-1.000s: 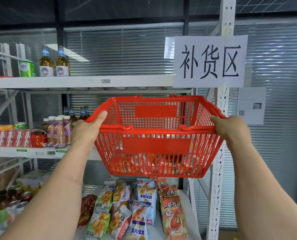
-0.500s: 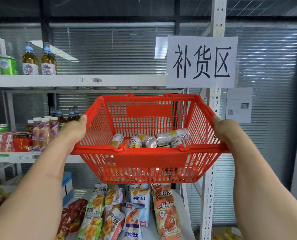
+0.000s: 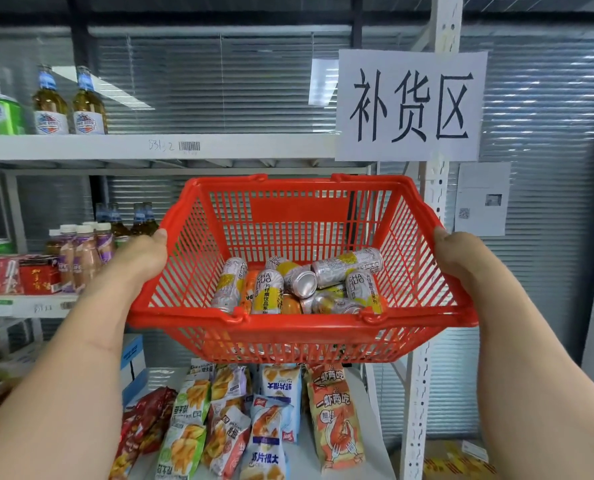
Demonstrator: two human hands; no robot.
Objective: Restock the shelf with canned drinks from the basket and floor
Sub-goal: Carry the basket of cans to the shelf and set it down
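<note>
Canned drinks (image 3: 299, 282): a jumbled heap on the floor of the red basket (image 3: 302, 327), lying on their sides and across one another; none is on the shelf yet.
What changed: a second ago the basket was held high and seen from its side, so the cans showed only through the mesh. Now it sits lower and tips toward the camera, its open top in full view.
Meaning for the task: judged from this, the stock is being brought down to a workable height in front of the shelving; unloading has not begun.
Left hand (image 3: 139, 258): clamped on the basket's left rim, thumb on top, remaining fingers hidden behind the wall.
Middle shelf (image 3: 28, 304): at left, small capped bottles and red packs stand in rows, with bare board toward the basket.
Basket material: rigid moulded plastic, slotted lattice walls, thick rolled rim, both handles folded down.
Can surfaces: slim smooth metal cylinders, silver with yellow or orange print; one shows its dished base.
Snack bags (image 3: 254, 420): glossy crinkled pouches spread on the lowest shelf under the basket.
Right hand (image 3: 461, 254): closed over the right rim, thumb above.
Upright (image 3: 423, 375): white perforated steel post, just behind the basket's right corner.
</note>
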